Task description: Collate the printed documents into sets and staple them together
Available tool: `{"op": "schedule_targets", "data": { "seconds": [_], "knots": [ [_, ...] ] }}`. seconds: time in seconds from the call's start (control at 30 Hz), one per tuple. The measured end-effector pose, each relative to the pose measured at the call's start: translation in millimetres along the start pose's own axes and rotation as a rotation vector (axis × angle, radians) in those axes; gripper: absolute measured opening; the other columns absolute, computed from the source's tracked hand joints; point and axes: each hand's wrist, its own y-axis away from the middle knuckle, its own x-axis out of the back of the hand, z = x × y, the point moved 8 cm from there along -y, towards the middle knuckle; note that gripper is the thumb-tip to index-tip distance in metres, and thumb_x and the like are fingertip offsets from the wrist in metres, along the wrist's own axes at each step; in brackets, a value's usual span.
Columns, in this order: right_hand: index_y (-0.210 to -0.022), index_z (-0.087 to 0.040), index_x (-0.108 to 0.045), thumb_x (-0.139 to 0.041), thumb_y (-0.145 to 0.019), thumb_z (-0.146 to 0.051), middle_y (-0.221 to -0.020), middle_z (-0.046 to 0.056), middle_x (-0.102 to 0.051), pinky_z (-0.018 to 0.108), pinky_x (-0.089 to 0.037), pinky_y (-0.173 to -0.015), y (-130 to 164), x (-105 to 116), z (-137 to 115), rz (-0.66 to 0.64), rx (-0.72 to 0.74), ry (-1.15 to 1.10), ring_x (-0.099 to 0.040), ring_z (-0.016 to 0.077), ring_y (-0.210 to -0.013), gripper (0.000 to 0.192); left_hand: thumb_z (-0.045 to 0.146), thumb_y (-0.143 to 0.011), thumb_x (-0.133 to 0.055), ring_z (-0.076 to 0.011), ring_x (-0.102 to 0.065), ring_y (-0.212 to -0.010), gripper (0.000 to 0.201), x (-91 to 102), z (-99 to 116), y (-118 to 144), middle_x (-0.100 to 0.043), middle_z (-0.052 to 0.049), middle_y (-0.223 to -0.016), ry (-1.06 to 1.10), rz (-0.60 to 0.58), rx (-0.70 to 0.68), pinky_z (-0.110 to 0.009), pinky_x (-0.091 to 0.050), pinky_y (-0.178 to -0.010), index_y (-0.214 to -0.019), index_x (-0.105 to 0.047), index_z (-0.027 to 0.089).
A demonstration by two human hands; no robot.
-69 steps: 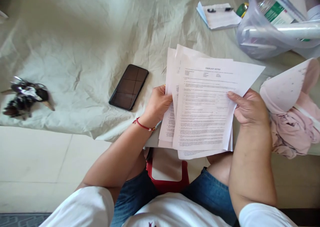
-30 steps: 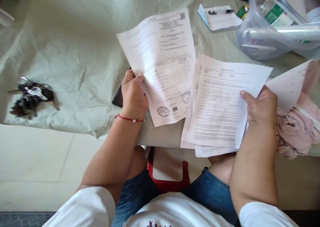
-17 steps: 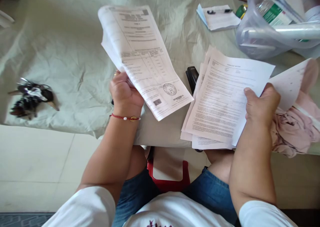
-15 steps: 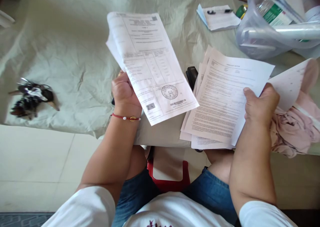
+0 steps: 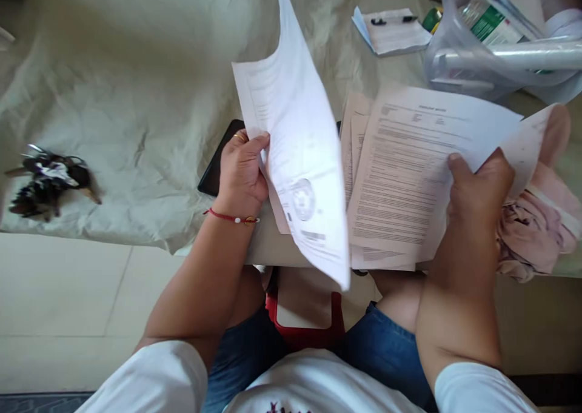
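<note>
My left hand [image 5: 243,167], with a red string bracelet at the wrist, is closed on a stamped paper form [image 5: 302,152], thumb on top. The form is bent and tilted up, its round stamp blurred. Beneath that hand lies a dark phone-like slab [image 5: 218,161], partly covered. My right hand [image 5: 482,185] pinches printed sheets [image 5: 404,176] by their right side, thumb on the front. More papers [image 5: 354,113] show behind them at the left. The stamped form's right edge comes close to these sheets; I cannot tell whether they touch.
At the far right a clear plastic tub [image 5: 436,67] holds a bottle and a wrapped roll. A notepad [image 5: 395,37] with a black pen lies beside it. Pink cloth [image 5: 541,219] is bunched beyond my right hand, and keys [image 5: 54,182] lie at the left.
My left hand has turned, and the stamped form has swung from lying nearly flat to a steep, bent tilt. The dark slab beneath now shows. My right hand has barely moved.
</note>
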Motion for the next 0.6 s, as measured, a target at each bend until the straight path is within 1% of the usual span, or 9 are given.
{"op": "schedule_targets", "data": {
  "seconds": [0.07,0.17,0.23,0.3,0.4,0.47,0.53,0.6],
  "knots": [
    [-0.117,-0.021,-0.080,-0.075,-0.071,-0.028,-0.113,0.005,-0.085,0.055,-0.060,-0.116,-2.9,9.1,-3.6,0.074,0.044,-0.045,-0.081,0.0294,-0.110,0.047,0.025,-0.073,-0.092,-0.0243,-0.077,-0.098,0.032,-5.8,6.0,6.3,-0.082,-0.006,-0.100,-0.001,-0.020,-0.019,-0.044,-0.066,-0.095,-0.088,-0.065,0.023],
    [-0.116,-0.022,-0.081,-0.074,-0.067,-0.026,-0.116,0.005,-0.085,0.057,-0.061,-0.116,-8.0,16.4,-1.7,0.126,0.080,-0.117,-0.082,0.0325,-0.113,0.050,0.027,-0.074,-0.095,-0.0244,-0.078,-0.099,0.031,-13.7,11.2,15.2,-0.083,-0.005,-0.103,-0.092,-0.054,-0.034,-0.042,-0.065,-0.095,-0.087,-0.067,0.023],
    [-0.119,-0.022,-0.081,-0.074,-0.065,-0.024,-0.118,0.006,-0.085,0.059,-0.061,-0.115,-12.7,22.6,1.8,0.168,0.103,-0.159,-0.081,0.0346,-0.116,0.054,0.030,-0.074,-0.096,-0.0245,-0.078,-0.099,0.033,-13.9,12.6,17.8,-0.081,-0.004,-0.099,-0.158,-0.047,-0.043,-0.040,-0.065,-0.093,-0.086,-0.066,0.023],
    [-0.117,-0.020,-0.082,-0.076,-0.063,-0.022,-0.117,0.008,-0.085,0.061,-0.061,-0.114,-19.4,31.5,6.1,0.218,0.136,-0.219,-0.080,0.0364,-0.118,0.055,0.030,-0.075,-0.096,-0.0241,-0.078,-0.097,0.032,-11.0,13.7,17.8,-0.078,-0.003,-0.092,-0.217,-0.019,-0.051,-0.037,-0.065,-0.089,-0.085,-0.065,0.022],
    [-0.106,-0.021,-0.081,-0.080,-0.063,-0.026,-0.111,0.007,-0.084,0.063,-0.058,-0.116,-31.6,53.9,15.0,0.327,0.205,-0.332,-0.080,0.0355,-0.118,0.043,0.024,-0.077,-0.091,-0.0213,-0.075,-0.087,0.025,-7.1,16.3,16.8,-0.074,-0.001,-0.083,-0.289,0.017,-0.062,-0.034,-0.064,-0.081,-0.082,-0.067,0.022],
    [-0.097,-0.025,-0.078,-0.080,-0.065,-0.033,-0.106,0.004,-0.083,0.065,-0.053,-0.121,-38.2,76.6,23.9,0.440,0.246,-0.396,-0.080,0.0330,-0.119,0.033,0.019,-0.077,-0.088,-0.0188,-0.071,-0.079,0.022,-7.6,18.6,17.7,-0.069,0.001,-0.076,-0.323,0.021,-0.070,-0.031,-0.061,-0.073,-0.079,-0.066,0.022],
    [-0.091,-0.030,-0.076,-0.080,-0.065,-0.039,-0.106,0.002,-0.083,0.065,-0.048,-0.124,-43.6,97.2,37.1,0.514,0.215,-0.463,-0.076,0.0334,-0.129,0.028,0.016,-0.077,-0.086,-0.0165,-0.066,-0.071,0.021,-9.5,21.5,20.1,-0.064,0.002,-0.069,-0.349,0.023,-0.089,-0.028,-0.057,-0.066,-0.075,-0.065,0.023],
    [-0.094,-0.035,-0.077,-0.080,-0.063,-0.041,-0.114,-0.002,-0.083,0.066,-0.049,-0.123,-45.8,109.4,54.2,0.539,0.062,-0.501,-0.073,0.0328,-0.138,0.032,0.015,-0.078,-0.085,-0.0149,-0.061,-0.066,0.022,-11.7,24.0,23.8,-0.059,0.003,-0.066,-0.383,0.028,-0.110,-0.027,-0.054,-0.063,-0.074,-0.065,0.023]
  ]
}}
